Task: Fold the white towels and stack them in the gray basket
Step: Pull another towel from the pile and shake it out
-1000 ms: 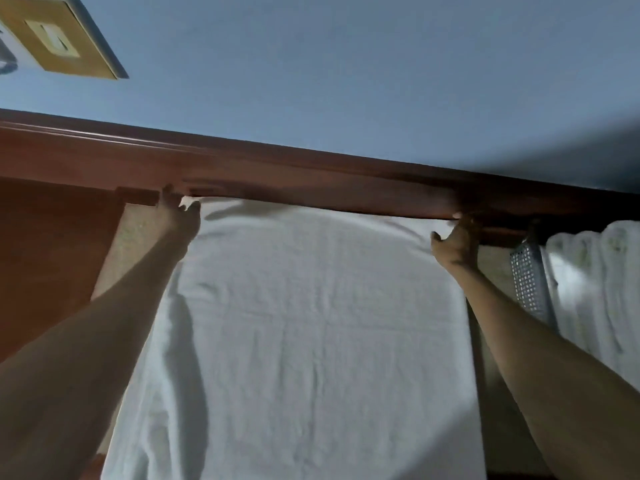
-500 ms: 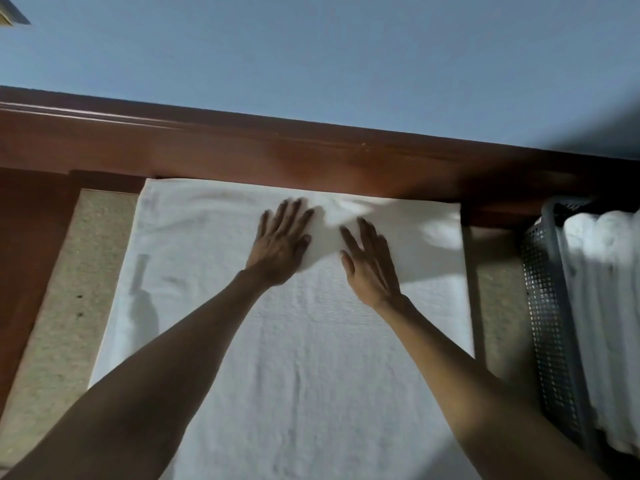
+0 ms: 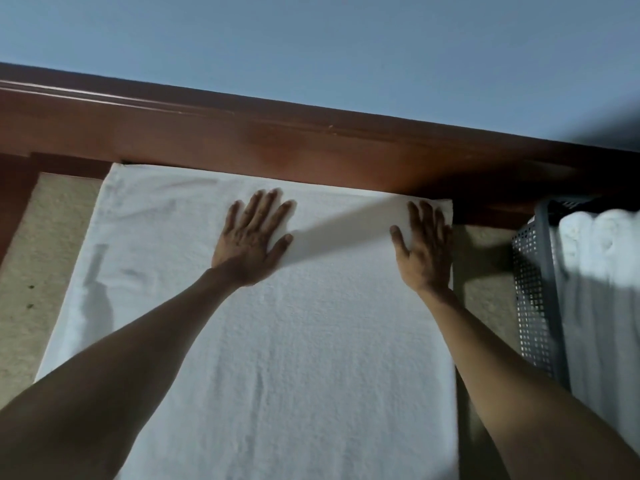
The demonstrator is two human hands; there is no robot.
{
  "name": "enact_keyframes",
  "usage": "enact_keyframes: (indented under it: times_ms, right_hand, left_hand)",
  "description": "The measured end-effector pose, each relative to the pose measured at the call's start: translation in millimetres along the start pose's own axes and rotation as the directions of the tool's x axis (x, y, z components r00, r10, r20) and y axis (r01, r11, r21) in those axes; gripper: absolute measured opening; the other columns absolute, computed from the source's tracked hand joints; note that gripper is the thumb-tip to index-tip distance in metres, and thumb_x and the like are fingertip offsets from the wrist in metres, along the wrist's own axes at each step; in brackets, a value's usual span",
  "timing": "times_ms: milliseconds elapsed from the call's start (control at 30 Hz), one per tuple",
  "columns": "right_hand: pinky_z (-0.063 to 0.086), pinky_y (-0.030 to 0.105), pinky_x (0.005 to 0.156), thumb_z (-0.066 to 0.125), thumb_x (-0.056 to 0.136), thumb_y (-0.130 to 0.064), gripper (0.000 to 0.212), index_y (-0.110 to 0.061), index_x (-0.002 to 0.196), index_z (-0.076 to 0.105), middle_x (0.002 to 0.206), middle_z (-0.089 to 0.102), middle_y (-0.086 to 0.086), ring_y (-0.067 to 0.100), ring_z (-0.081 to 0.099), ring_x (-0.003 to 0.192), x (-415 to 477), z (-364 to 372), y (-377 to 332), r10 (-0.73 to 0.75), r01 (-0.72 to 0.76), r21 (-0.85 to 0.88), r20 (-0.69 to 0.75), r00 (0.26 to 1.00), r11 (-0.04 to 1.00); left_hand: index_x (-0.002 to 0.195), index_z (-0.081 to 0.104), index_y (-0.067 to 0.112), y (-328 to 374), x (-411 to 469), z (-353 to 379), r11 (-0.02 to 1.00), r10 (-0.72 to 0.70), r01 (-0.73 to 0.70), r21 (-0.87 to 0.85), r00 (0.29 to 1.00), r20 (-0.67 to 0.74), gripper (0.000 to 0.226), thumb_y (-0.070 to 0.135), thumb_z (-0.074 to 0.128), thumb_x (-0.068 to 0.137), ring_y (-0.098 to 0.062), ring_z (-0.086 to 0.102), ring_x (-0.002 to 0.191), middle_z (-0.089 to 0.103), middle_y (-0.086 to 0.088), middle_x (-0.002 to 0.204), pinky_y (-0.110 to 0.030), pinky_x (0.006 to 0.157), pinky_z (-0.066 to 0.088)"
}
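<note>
Left hand and right hand are pressing flat, fingers spread, on the white towel, which is lying on the counter beside the gray basket. Uneven pushing is likely risking dragged wrinkles or a skewed edge, spoiling the fold.

Both arms reach forward, bare and almost straight, the forearms coming in from the near corners of the view. The left hand lies palm down with fingers straight and slightly spread, thumb out to the right, close to the far edge of the worktop, about mid-width. The right hand is flat too, thumb splayed left, further right along that far edge. The two are well apart.
</note>
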State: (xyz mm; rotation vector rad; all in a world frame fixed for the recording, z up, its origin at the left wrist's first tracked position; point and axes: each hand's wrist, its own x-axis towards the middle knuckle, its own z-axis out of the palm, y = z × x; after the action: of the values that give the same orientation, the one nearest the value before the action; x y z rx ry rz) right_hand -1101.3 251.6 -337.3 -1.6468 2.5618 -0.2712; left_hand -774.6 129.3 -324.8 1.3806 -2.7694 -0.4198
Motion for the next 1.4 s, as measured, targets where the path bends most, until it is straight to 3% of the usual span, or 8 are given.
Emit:
enact_keyframes:
  times_ms: [167, 333, 500, 733, 933, 1067, 1233, 1400]
  right_hand:
    - [0.013, 0.053, 0.126, 0.029, 0.106, -0.050, 0.068, -0.006, 0.158, 0.031, 0.166, 0.022, 0.019, 0.036, 0.017, 0.154, -6, 7, -29, 0.290, -0.282, 0.116, -0.068, 0.955, 0.953]
    - [0.028, 0.051, 0.121, 0.033, 0.109, -0.026, 0.044, -0.001, 0.137, 0.057, 0.149, 0.051, 0.017, 0.032, 0.040, 0.145, -12, 25, -117, -0.198, 0.226, 0.287, -0.124, 0.972, 0.931]
    - [0.025, 0.048, 0.120, 0.029, 0.108, -0.040, 0.050, -0.019, 0.152, 0.038, 0.162, 0.032, 0.004, 0.022, 0.023, 0.153, -3, 33, -151, -0.133, 0.134, 0.142, -0.018, 0.991, 0.981]
    - [0.021, 0.047, 0.123, 0.032, 0.109, -0.041, 0.050, -0.021, 0.154, 0.039, 0.164, 0.031, 0.004, 0.025, 0.025, 0.152, -8, 36, -156, -0.110, 0.117, 0.078, -0.083, 0.990, 0.990]
    - [0.021, 0.051, 0.123, 0.029, 0.108, -0.041, 0.053, -0.020, 0.155, 0.037, 0.165, 0.029, 0.007, 0.029, 0.024, 0.153, -7, 35, -161, -0.101, 0.102, 0.061, -0.025, 0.995, 0.993]
    - [0.012, 0.054, 0.125, 0.027, 0.108, -0.038, 0.057, -0.011, 0.158, 0.030, 0.168, 0.015, 0.016, 0.033, 0.013, 0.156, -26, 31, -193, 0.035, -0.038, 0.055, 0.051, 0.998, 0.998]
    - [0.018, 0.055, 0.121, 0.029, 0.106, -0.039, 0.057, -0.013, 0.156, 0.035, 0.166, 0.026, 0.015, 0.032, 0.023, 0.154, -104, 47, -263, -0.100, 0.097, 0.054, 0.054, 0.994, 0.994]
    - [0.013, 0.051, 0.124, 0.025, 0.107, -0.046, 0.058, -0.019, 0.159, 0.030, 0.168, 0.023, 0.009, 0.026, 0.016, 0.156, -126, 51, -269, -0.084, 0.081, 0.047, 0.055, 0.995, 0.996]
  left_hand:
    - [0.162, -0.009, 0.040, 0, 1, 3, 1.000, -0.010, 0.010, 0.007, 1.000, 0.006, 0.065, 0.058, 0.020, 0.107, -0.014, -0.017, 0.157, -0.016, 0.010, 0.171, -0.051, 0.127, -0.002]
    - [0.164, -0.004, 0.034, -1, 3, 6, 1.000, 0.010, -0.011, 0.008, 1.000, 0.016, 0.061, 0.052, 0.014, 0.109, -0.019, -0.013, 0.158, -0.012, 0.005, 0.172, -0.054, 0.127, 0.000]
    - [0.165, 0.004, 0.033, -34, -11, -4, 0.998, 0.060, -0.060, -0.029, 0.998, 0.002, 0.064, 0.055, 0.024, 0.109, -0.015, -0.005, 0.159, -0.004, 0.007, 0.173, -0.049, 0.128, 0.003]
    - [0.165, 0.000, 0.032, -169, -43, -43, 0.958, -0.284, 0.281, -0.057, 0.957, -0.060, 0.078, 0.071, 0.024, 0.102, -0.013, -0.004, 0.159, -0.003, 0.010, 0.172, -0.046, 0.128, 0.002]
    - [0.165, 0.000, 0.021, -192, -43, -48, 0.927, -0.372, 0.366, -0.076, 0.925, -0.079, 0.088, 0.076, 0.021, 0.099, -0.014, -0.005, 0.159, -0.002, 0.002, 0.173, -0.042, 0.129, 0.001]
    - [0.165, 0.000, 0.012, -179, -55, -50, 0.940, -0.336, 0.331, -0.083, 0.941, -0.046, 0.081, 0.062, 0.023, 0.105, -0.020, -0.003, 0.159, -0.001, -0.007, 0.173, -0.040, 0.128, -0.003]
    - [0.164, 0.001, 0.012, -115, -144, -20, 0.989, -0.112, 0.115, -0.094, 0.993, 0.038, 0.077, 0.058, 0.020, 0.106, -0.019, -0.005, 0.159, -0.003, -0.005, 0.172, -0.038, 0.129, -0.003]
    - [0.165, 0.001, 0.025, -156, -174, -17, 0.998, -0.048, 0.049, -0.041, 0.999, 0.006, 0.075, 0.061, 0.030, 0.106, -0.015, -0.006, 0.159, -0.004, 0.006, 0.173, -0.042, 0.129, 0.001]
